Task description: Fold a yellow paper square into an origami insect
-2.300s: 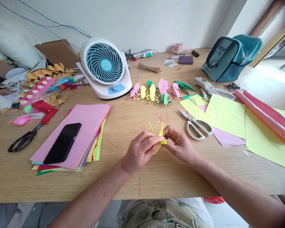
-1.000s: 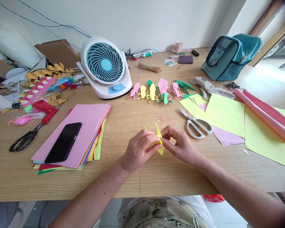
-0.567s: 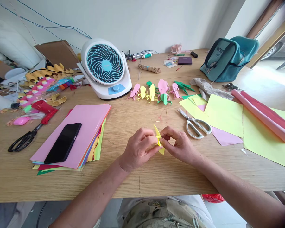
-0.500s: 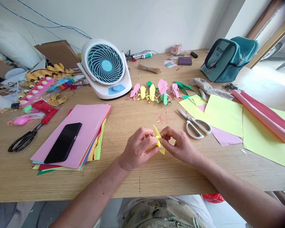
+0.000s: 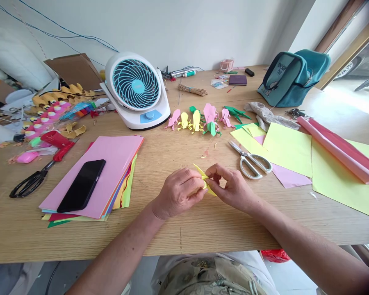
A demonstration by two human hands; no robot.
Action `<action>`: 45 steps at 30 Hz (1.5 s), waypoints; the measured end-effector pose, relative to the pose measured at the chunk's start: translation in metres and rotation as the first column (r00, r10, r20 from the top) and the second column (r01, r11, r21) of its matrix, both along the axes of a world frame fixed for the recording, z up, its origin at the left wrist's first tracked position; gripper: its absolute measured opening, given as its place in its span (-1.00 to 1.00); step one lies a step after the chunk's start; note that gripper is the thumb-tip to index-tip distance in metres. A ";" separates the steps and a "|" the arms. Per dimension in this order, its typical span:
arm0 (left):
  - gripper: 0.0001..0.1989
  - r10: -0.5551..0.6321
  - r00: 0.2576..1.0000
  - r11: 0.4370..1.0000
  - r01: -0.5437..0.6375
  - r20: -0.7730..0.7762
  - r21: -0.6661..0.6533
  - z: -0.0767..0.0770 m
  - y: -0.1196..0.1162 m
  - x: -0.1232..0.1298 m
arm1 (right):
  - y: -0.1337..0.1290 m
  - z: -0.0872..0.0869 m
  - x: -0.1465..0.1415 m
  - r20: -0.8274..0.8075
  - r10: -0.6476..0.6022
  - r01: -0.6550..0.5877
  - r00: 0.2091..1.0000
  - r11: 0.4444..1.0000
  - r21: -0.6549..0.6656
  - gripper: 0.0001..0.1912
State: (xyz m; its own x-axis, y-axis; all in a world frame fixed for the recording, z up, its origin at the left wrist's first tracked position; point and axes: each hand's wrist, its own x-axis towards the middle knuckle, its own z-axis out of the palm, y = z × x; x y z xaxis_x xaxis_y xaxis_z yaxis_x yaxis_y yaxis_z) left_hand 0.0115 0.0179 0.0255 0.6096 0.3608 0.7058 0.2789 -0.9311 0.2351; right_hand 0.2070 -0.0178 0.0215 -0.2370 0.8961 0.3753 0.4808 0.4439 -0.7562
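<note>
Between my two hands is a small folded yellow paper (image 5: 199, 170), its pointed ends sticking out above and below the fingers. My left hand (image 5: 181, 188) is closed, pinching the paper's left side; its fingertips are partly hidden. From the right, the thumb and forefinger of my right hand (image 5: 230, 186) pinch the same piece. Both hands are just above the wooden table (image 5: 153, 229). Beyond them stands a row of folded paper figures, among them a yellow one (image 5: 196, 121), a pink one (image 5: 209, 112) and a green one (image 5: 212, 128).
White-handled scissors (image 5: 250, 160) lie right of my hands, beside yellow paper sheets (image 5: 289, 143) and a pink roll (image 5: 341, 151). At left, a phone (image 5: 81, 186) rests on a coloured paper stack (image 5: 119, 143). Behind are a fan (image 5: 137, 88) and a teal bag (image 5: 290, 78).
The folded yellow paper has turned slightly, its upper tip now leaning further left. Both hands keep their pinch in nearly the same place.
</note>
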 end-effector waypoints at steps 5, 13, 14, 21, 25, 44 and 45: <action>-0.95 0.050 0.998 0.997 -0.052 -0.032 -0.049 0.000 0.002 0.000 | 0.002 -0.001 0.001 0.001 -0.025 0.025 1.000 1.000 -0.018 -0.97; -0.99 0.082 0.989 0.993 -0.091 -0.124 -0.074 0.002 0.006 -0.001 | 0.004 -0.001 0.002 0.010 -0.025 0.025 1.000 1.000 0.005 -0.95; -0.99 0.070 0.991 0.992 -0.082 -0.117 -0.094 0.001 0.006 -0.001 | 0.004 -0.001 0.002 0.015 -0.029 0.028 0.999 1.000 0.009 -0.96; -0.93 0.036 0.999 0.968 -0.033 0.006 -0.247 -0.006 0.008 -0.003 | 0.005 0.002 0.003 0.032 -0.062 0.062 0.998 0.998 -0.002 -0.96; -0.88 0.033 0.999 0.968 -0.042 -0.039 -0.246 -0.006 0.009 -0.003 | 0.005 0.001 0.003 0.018 -0.061 0.061 0.998 0.998 -0.002 -0.96; -0.90 0.062 0.998 0.945 -0.068 -0.029 -0.321 -0.005 0.014 -0.003 | 0.004 -0.003 0.001 -0.060 -0.050 0.047 0.997 0.997 -0.059 -0.93; -0.90 0.060 0.998 0.944 -0.065 -0.024 -0.323 -0.005 0.014 -0.003 | 0.004 -0.003 0.001 -0.060 -0.044 0.041 0.997 0.997 -0.058 -0.93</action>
